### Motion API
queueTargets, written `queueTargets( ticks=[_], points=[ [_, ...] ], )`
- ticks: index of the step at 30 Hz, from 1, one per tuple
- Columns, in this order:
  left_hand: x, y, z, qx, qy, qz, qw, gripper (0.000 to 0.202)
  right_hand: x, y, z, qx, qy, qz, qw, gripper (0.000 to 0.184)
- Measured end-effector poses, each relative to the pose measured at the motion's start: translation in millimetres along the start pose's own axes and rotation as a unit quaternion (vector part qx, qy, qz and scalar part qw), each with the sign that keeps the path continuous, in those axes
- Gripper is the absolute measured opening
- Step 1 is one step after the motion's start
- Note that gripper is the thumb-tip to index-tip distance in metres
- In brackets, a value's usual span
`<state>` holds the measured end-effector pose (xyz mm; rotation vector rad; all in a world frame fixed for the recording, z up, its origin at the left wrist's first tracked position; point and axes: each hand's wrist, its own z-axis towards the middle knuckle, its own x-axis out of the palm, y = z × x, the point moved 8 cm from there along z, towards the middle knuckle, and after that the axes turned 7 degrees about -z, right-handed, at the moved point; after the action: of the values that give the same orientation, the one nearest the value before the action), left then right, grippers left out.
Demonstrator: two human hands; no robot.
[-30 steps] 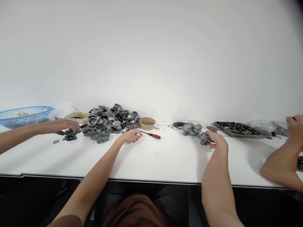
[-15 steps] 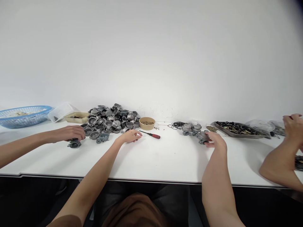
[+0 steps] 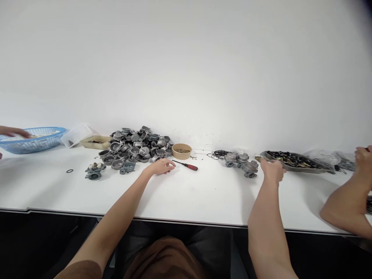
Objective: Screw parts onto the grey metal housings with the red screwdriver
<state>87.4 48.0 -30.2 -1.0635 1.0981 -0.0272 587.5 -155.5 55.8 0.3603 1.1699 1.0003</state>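
My left hand [image 3: 161, 166] rests on the white table, its fingers loosely bent and apart with nothing in them. Just beyond its fingertips lies a screwdriver [image 3: 186, 165] with a red handle and dark shaft. My right hand [image 3: 272, 169] is over the edge of a small pile of brass parts [image 3: 258, 158]; its fingertips are mostly hidden. Left of it, a grey metal carburetor [image 3: 250, 169] stands on the table, touched by neither hand. More carburetors [image 3: 236, 159] sit just behind that one. A tub [image 3: 181, 152] holds small brass pieces.
Grey metal bowls [image 3: 135, 145] are heaped at the left. A blue basket [image 3: 43, 144], where a co-worker's hand [image 3: 14, 132] reaches, stands far left. Near a lone carburetor [image 3: 95, 171] lies a black ring [image 3: 69, 171]. A metal tray [image 3: 308, 169] and another person's arm [image 3: 345, 205] are at the right.
My right hand has let go of the carburetor and moved right to the brass parts. The co-worker at the left has left a carburetor on the table and reached to the basket.
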Motion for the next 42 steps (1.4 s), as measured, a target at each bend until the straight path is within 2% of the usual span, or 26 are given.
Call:
queueTargets(
  ticks=[2, 3, 4, 5, 7, 9, 11, 13, 15, 17, 19, 21, 23, 25, 27, 28, 30, 33, 38, 42],
  points=[
    [0.2, -1, 0, 0.001, -0.001, -0.001, 1.0, 0.048, -17, 17, -8, -0.004, -0.092, 0.02, 0.996, 0.026],
    [0.3, -1, 0, 0.002, -0.001, -0.001, 1.0, 0.047, -19, 33, -15, -0.042, -0.109, 0.042, 0.992, 0.026],
    [0.3, -2, -1, 0.004, -0.001, 0.0, 1.0, 0.046, -14, 52, -24, -0.093, -0.099, 0.065, 0.989, 0.026],
    [0.2, -3, -1, 0.006, -0.002, 0.001, 1.0, 0.045, -4, 71, -35, -0.139, -0.067, 0.084, 0.984, 0.026],
    [-0.2, -4, -2, 0.011, -0.004, 0.004, 1.0, 0.044, 28, 107, -65, -0.225, 0.041, 0.112, 0.967, 0.025],
    [-1.5, -6, -2, 0.013, -0.01, 0.007, 1.0, 0.042, 66, 138, -109, -0.314, 0.158, 0.111, 0.929, 0.024],
    [-4.8, -8, -2, 0.013, -0.024, 0.011, 1.0, 0.042, 98, 157, -158, -0.396, 0.249, 0.107, 0.877, 0.024],
    [-12.0, -14, -2, 0.012, -0.051, 0.024, 0.998, 0.041, 119, 164, -196, -0.426, 0.292, 0.103, 0.85, 0.027],
    [-26.7, -26, -9, 0.015, -0.104, 0.053, 0.993, 0.038, 130, 163, -221, -0.422, 0.313, 0.095, 0.845, 0.027],
    [-50.2, -44, -27, 0.02, -0.189, 0.085, 0.978, 0.035, 135, 163, -236, -0.424, 0.324, 0.087, 0.841, 0.025],
    [-77.4, -58, -59, 0.017, -0.273, 0.088, 0.958, 0.035, 135, 163, -243, -0.431, 0.337, 0.084, 0.833, 0.023],
    [-108.1, -61, -104, -0.004, -0.367, 0.094, 0.925, 0.035, 135, 163, -244, -0.433, 0.345, 0.083, 0.828, 0.021],
    [-138.8, -48, -160, -0.059, -0.476, 0.125, 0.869, 0.035, 137, 162, -242, -0.432, 0.347, 0.08, 0.829, 0.02],
    [-159.9, -21, -212, -0.146, -0.548, 0.175, 0.805, 0.037, 142, 160, -240, -0.429, 0.343, 0.075, 0.832, 0.021],
    [-168.2, 18, -245, -0.243, -0.542, 0.2, 0.779, 0.05, 149, 159, -240, -0.424, 0.347, 0.074, 0.833, 0.022],
    [-168.1, 40, -255, -0.292, -0.521, 0.193, 0.779, 0.058, 152, 158, -240, -0.423, 0.352, 0.075, 0.831, 0.021],
    [-162.5, 78, -263, -0.342, -0.476, 0.165, 0.793, 0.067, 158, 157, -243, -0.425, 0.368, 0.079, 0.823, 0.019],
    [-156.3, 102, -262, -0.321, -0.477, 0.16, 0.802, 0.058, 163, 157, -246, -0.428, 0.384, 0.082, 0.814, 0.019],
    [-153.5, 104, -262, -0.277, -0.513, 0.187, 0.791, 0.049, 164, 155, -244, -0.422, 0.392, 0.081, 0.813, 0.024],
    [-151.3, 84, -266, -0.23, -0.572, 0.169, 0.769, 0.042, 166, 154, -244, -0.414, 0.395, 0.078, 0.817, 0.024]
  ],
)
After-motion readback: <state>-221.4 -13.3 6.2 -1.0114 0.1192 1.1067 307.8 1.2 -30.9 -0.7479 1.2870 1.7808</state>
